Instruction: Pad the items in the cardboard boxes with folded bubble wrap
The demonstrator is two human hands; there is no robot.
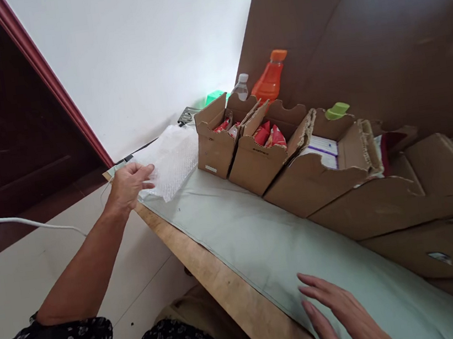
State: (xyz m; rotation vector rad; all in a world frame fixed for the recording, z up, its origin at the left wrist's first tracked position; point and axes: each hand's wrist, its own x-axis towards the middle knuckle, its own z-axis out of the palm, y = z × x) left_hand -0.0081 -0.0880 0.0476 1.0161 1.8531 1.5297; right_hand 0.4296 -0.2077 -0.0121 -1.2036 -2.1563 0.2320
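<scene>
My left hand (128, 185) reaches out to the far end of the table and pinches the near edge of a sheet of bubble wrap (171, 160) lying there. My right hand (341, 313) hovers open, fingers stretched out flat, just over the grey-green table cover (251, 233) near the front edge; it holds nothing. Beside the bubble wrap stands a row of open cardboard boxes: the first box (215, 146) and second box (258, 159) hold red packets, the third box (319, 174) holds white packs.
An orange bottle (270, 79) and a clear bottle (241, 87) stand behind the boxes against a large brown cardboard sheet (379, 32). More flattened boxes (422, 194) lie at the right. A white cable (20, 221) runs at the left. A dark wooden door (1, 110) is beyond.
</scene>
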